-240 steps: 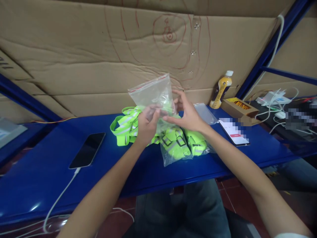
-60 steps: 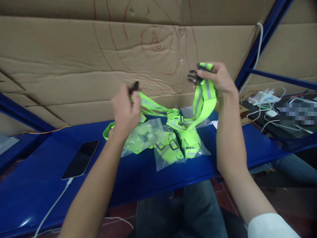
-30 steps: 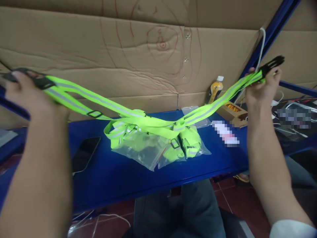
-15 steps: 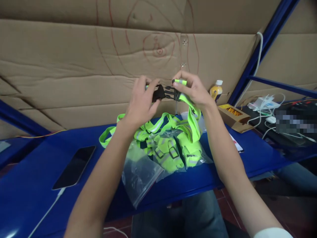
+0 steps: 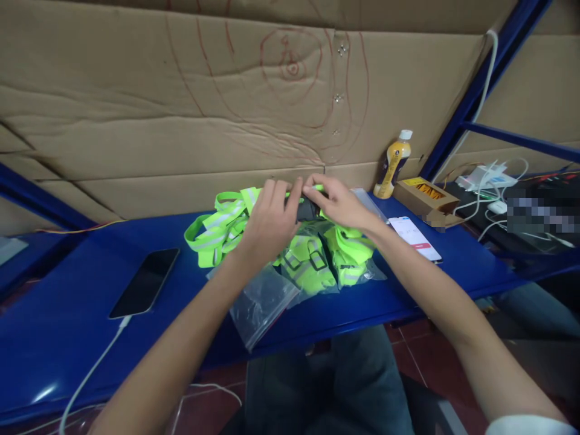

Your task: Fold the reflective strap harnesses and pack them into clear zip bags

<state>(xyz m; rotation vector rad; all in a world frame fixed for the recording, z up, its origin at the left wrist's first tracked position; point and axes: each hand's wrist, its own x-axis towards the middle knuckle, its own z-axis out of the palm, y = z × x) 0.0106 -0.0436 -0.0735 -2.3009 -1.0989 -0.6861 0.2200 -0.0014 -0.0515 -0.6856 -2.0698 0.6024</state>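
Observation:
My left hand and my right hand meet over a heap of neon-yellow reflective straps on the blue table. Both pinch a black plastic buckle at the ends of one strap, fingers closed around it. Under my hands lie clear zip bags; packed bags holding folded yellow straps sit just below my right wrist.
A black phone on a white cable lies at left. A second phone with a lit screen lies at right, beside an open cardboard box and an orange drink bottle. Cardboard sheets form the back wall. Cables and chargers crowd the far right.
Earlier I held a zip bag, then stretched the strap wide apart. Since then I have brought both buckle ends together and lowered them onto the heap.

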